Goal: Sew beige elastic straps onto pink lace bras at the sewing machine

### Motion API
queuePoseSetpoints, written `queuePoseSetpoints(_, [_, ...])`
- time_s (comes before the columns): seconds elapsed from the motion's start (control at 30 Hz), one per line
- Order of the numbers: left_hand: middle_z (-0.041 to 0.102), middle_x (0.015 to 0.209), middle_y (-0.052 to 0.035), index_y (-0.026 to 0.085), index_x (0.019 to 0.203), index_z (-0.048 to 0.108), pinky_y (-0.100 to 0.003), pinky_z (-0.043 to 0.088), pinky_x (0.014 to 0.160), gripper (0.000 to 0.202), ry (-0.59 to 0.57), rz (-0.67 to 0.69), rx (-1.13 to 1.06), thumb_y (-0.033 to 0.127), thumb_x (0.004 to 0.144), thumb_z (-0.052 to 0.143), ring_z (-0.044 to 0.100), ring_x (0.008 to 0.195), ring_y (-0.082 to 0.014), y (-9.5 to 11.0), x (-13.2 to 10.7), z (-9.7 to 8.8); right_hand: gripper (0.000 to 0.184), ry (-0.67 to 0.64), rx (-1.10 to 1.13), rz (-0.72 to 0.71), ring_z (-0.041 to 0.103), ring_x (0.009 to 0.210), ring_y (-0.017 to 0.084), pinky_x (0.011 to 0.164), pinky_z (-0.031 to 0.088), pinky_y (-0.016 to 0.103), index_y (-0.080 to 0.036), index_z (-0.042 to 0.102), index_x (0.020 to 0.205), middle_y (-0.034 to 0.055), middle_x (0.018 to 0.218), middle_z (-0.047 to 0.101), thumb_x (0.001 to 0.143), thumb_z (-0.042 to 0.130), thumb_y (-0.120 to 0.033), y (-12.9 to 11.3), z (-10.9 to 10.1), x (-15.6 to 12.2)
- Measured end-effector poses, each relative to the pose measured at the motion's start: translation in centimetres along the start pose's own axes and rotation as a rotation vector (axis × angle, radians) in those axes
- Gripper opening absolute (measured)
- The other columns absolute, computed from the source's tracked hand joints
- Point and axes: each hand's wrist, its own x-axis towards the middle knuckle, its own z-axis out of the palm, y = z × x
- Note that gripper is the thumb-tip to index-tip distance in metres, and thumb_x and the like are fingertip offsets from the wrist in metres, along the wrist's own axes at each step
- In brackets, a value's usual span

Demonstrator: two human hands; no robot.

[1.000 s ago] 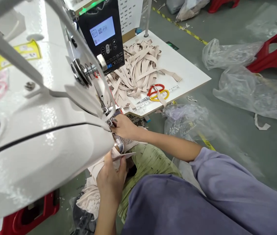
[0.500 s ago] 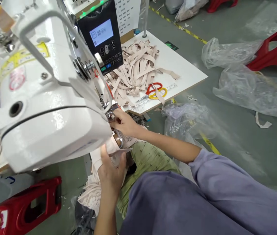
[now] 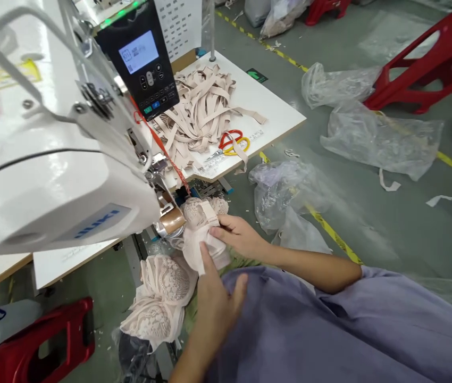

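In front of the sewing machine point(image 3: 70, 186) a beige bra point(image 3: 202, 239) is off the machine's metal arm end point(image 3: 172, 218), close beside it. My right hand point(image 3: 242, 236) pinches the bra at its right edge, near a short strap piece. My left hand point(image 3: 220, 298) has its thumb spread away and its index finger stretched along the bra's lower edge; its other fingers are partly hidden. More beige lace bra cups point(image 3: 160, 298) hang below the machine, left of my left hand. The needle area is hidden behind the machine head.
A heap of beige straps point(image 3: 206, 106) lies on the white table point(image 3: 277, 114), with red-and-yellow scissors point(image 3: 232, 143) near its edge. A control panel point(image 3: 138, 61) stands at the machine. Clear plastic bags point(image 3: 385, 138) and red stools point(image 3: 405, 58) are on the floor.
The bra has come away from the machine's arm end toward my lap. My right hand has moved from the needle area to the bra's right edge. My left thumb has spread off the fabric.
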Motion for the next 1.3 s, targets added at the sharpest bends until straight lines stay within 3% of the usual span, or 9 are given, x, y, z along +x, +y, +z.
queuePoseSetpoints(0.1, [0.078,0.094,-0.0070,0.020,0.137,0.056,-0.029,0.058,0.071,0.040,0.075,0.115,0.090,0.023,0.098,0.054,0.075,0.083,-0.0206,0.4,0.1,-2.8,0.050,-0.149,0.084,0.042,0.041,0.065,0.012,0.058,0.033,0.024,-0.017,0.053,0.074,-0.0027,0.069,0.045,0.092,0.055,-0.063,0.3,-0.9,0.3])
queuePoseSetpoints(0.2, [0.071,0.122,-0.0141,0.017,0.134,0.057,-0.042,0.051,0.101,0.039,0.217,0.395,0.292,0.014,0.096,0.049,0.065,0.119,-0.0271,0.5,1.7,-5.0,0.047,-0.537,0.148,0.045,0.044,0.066,0.011,0.059,0.035,0.023,-0.014,0.060,0.084,-0.0023,0.071,0.050,0.095,0.052,-0.059,0.2,-1.0,1.0])
queuePoseSetpoints(0.3, [0.074,0.109,-0.0176,0.013,0.116,0.067,-0.049,0.046,0.104,0.029,0.008,0.355,0.476,0.024,0.098,0.047,0.067,0.112,-0.0317,-0.6,3.7,-5.4,0.036,-0.775,-0.164,-0.074,0.050,0.067,0.012,0.062,0.038,0.024,-0.013,0.064,0.083,0.0000,0.072,0.058,0.098,0.051,-0.043,-0.1,-0.1,1.5])
queuePoseSetpoints(0.4, [0.066,0.065,-0.0112,0.018,0.072,0.065,-0.043,0.050,0.082,0.042,-0.080,-0.078,0.413,0.040,0.099,0.043,0.068,0.073,-0.0277,-3.0,4.9,-4.7,0.030,-0.605,-0.806,-0.270,0.052,0.066,0.014,0.061,0.036,0.028,-0.012,0.066,0.079,0.0060,0.075,0.064,0.099,0.050,-0.028,0.5,1.2,1.6])
queuePoseSetpoints(0.47, [0.062,0.059,-0.0084,0.019,0.065,0.060,-0.038,0.050,0.075,0.050,-0.137,-0.325,0.054,0.051,0.098,0.039,0.065,0.067,-0.0246,-4.7,5.2,-4.1,0.028,-0.465,-1.039,-0.388,0.054,0.069,0.017,0.062,0.036,0.030,-0.011,0.067,0.085,0.0094,0.079,0.066,0.100,0.047,-0.021,1.5,2.0,1.7])
queuePoseSetpoints(0.57, [0.058,0.061,-0.0029,0.019,0.071,0.059,-0.034,0.049,0.071,0.049,-0.207,-0.476,-0.703,0.064,0.089,0.052,0.061,0.065,-0.0200,-6.3,4.9,-3.4,0.028,-0.379,-1.031,-0.551,0.058,0.074,0.020,0.066,0.041,0.031,-0.013,0.069,0.095,0.0089,0.081,0.067,0.101,0.043,-0.020,3.0,2.2,2.1])
queuePoseSetpoints(0.63, [0.055,0.062,0.0009,0.019,0.074,0.057,-0.029,0.047,0.068,0.046,-0.137,-0.498,-0.937,0.064,0.081,0.066,0.057,0.064,-0.0163,-6.6,4.4,-3.1,0.028,-0.314,-0.911,-0.609,0.062,0.087,0.022,0.075,0.046,0.034,-0.016,0.068,0.110,0.0111,0.095,0.070,0.102,0.043,-0.022,3.5,2.0,2.3])
queuePoseSetpoints(0.87, [0.050,0.060,0.0028,0.018,0.079,0.064,-0.023,0.035,0.057,0.036,0.070,-0.343,-0.663,0.048,0.095,0.055,0.043,0.057,-0.0109,-5.4,3.3,-3.8,0.033,-0.091,-0.603,-0.407,0.064,0.099,0.024,0.084,0.052,0.037,-0.022,0.069,0.114,0.0093,0.107,0.069,0.096,0.060,-0.048,3.0,2.7,1.3])
queuePoseSetpoints(1.3, [0.061,0.067,-0.0001,0.017,0.074,0.061,-0.023,0.043,0.061,0.039,0.195,-0.386,-0.460,0.049,0.095,0.054,0.054,0.062,-0.0118,-5.4,4.4,-3.3,0.028,-0.001,-0.737,-0.581,0.068,0.091,0.019,0.079,0.054,0.033,-0.022,0.075,0.099,0.0067,0.096,0.075,0.102,0.048,-0.031,4.4,4.6,0.8])
